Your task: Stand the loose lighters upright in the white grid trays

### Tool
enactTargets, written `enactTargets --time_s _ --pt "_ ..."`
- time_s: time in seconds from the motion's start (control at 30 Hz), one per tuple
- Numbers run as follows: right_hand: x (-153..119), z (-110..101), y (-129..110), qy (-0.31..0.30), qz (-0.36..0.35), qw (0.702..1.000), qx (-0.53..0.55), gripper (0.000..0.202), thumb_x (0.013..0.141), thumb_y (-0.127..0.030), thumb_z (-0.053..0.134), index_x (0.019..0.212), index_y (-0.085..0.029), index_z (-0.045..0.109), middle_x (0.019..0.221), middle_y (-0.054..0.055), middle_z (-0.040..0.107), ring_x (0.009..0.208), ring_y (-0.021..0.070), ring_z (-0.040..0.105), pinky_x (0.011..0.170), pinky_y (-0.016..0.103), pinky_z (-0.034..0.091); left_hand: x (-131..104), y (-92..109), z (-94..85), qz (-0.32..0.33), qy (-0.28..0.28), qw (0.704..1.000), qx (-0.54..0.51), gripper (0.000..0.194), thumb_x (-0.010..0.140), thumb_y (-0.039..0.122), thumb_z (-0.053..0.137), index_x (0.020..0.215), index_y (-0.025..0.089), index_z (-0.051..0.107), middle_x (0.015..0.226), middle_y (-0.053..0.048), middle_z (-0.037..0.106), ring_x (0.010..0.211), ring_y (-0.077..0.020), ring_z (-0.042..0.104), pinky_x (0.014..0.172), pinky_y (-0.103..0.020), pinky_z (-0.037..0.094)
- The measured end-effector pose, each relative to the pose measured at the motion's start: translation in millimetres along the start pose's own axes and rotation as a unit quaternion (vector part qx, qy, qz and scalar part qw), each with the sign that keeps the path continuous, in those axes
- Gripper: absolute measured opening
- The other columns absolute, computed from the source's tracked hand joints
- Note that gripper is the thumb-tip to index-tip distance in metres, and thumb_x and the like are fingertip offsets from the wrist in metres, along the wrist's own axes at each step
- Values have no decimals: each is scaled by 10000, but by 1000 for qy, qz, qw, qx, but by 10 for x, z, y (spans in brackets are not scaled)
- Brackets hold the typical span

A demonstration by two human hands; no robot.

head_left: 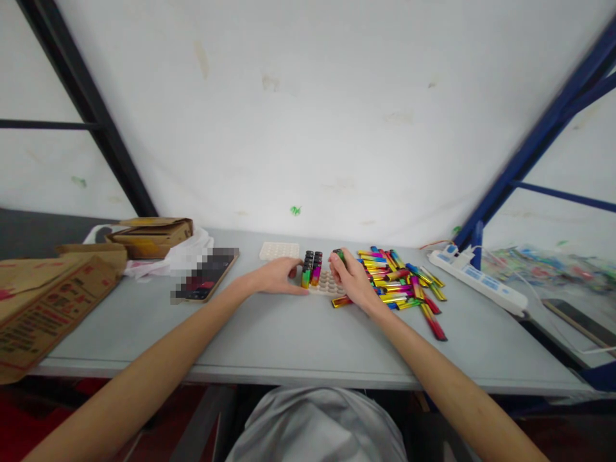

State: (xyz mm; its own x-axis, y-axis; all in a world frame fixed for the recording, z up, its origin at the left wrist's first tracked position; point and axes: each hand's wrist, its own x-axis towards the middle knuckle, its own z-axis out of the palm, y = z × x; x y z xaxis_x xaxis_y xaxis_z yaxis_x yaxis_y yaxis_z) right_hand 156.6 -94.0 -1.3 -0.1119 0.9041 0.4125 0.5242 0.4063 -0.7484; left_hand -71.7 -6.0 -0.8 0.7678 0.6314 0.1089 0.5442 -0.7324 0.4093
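Note:
Several colourful metallic lighters with black tops (311, 269) stand upright in rows on the left part of a pale tray with round cups (330, 283). My left hand (280, 276) rests at the tray's left side, thumb and fingers apart around the near left corner beside the standing lighters. Over the tray's right part, my right hand (350, 276) is closed on a lighter (339, 255), whose dark top shows above the fingers. Right of that hand lies a loose pile of shiny multicoloured lighters (397, 282).
A second pale tray (280, 251) lies behind my left hand. Cardboard boxes (149, 239), a white plastic bag (185, 256) and a phone (212, 274) are at the left. A white power strip (479, 282) and another phone (580, 323) lie at the right.

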Motion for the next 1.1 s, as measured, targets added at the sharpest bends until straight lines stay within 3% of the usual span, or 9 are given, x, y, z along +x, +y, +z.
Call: enactTargets --time_s 0.13,0.2,0.37,0.47,0.67,0.87,0.97,1.1 --pt "-19 -77 -50 14 -128 981 -144 333 1059 -457 378 945 -207 567 949 78 615 911 211 571 829 325 443 6 -21 17 -2 -2 1000 7 676 702 700 715 1112 166 649 892 -60 662 763 -239 601 650 -305 411" --pt "-29 -79 -51 1 -160 968 -195 345 1058 -454 402 929 -198 595 948 87 619 906 213 570 827 320 431 11 -36 30 -5 -2 1000 13 681 707 700 714 1120 162 648 899 -64 660 769 -238 599 660 -306 414" --pt "-37 9 -18 -29 -114 968 -220 435 1032 -493 493 713 -200 537 618 -5 567 574 141 497 604 268 324 18 -46 44 -1 2 1000 18 674 699 707 715 1098 168 649 888 -55 660 772 -230 597 667 -295 412" --pt "-28 37 -7 -31 -99 972 -210 388 1023 -455 538 740 -190 560 657 13 648 584 140 548 596 259 314 13 -25 32 -3 1 1000 17 656 703 705 708 1079 172 646 889 -54 661 764 -226 595 655 -290 407" --pt "-16 34 -9 -114 -101 951 -269 279 1039 -397 535 923 -170 646 718 38 695 604 162 587 597 267 313 1 8 13 -4 -2 1000 13 644 709 684 710 1078 162 631 913 -65 659 774 -232 594 653 -295 406" --pt "26 82 -13 -93 -149 919 -353 414 1011 -505 540 832 -151 660 802 101 708 720 195 624 670 288 358 -5 -4 18 -6 1 1000 13 628 703 673 718 1073 171 638 892 -53 654 776 -226 591 668 -297 411" --pt "58 -84 12 -74 -147 934 -317 419 1030 -500 504 808 -176 649 747 51 687 679 171 601 680 282 367 -6 -9 16 -11 1 1000 8 606 699 657 726 1052 173 636 893 -55 659 785 -235 602 678 -306 420" --pt "154 -518 238 28 -89 941 -325 318 1067 -343 444 954 -166 683 895 82 716 824 196 645 791 285 426 -4 -15 11 -15 -2 1000 14 626 705 676 718 1056 168 620 917 -69 661 807 -250 611 695 -326 438"
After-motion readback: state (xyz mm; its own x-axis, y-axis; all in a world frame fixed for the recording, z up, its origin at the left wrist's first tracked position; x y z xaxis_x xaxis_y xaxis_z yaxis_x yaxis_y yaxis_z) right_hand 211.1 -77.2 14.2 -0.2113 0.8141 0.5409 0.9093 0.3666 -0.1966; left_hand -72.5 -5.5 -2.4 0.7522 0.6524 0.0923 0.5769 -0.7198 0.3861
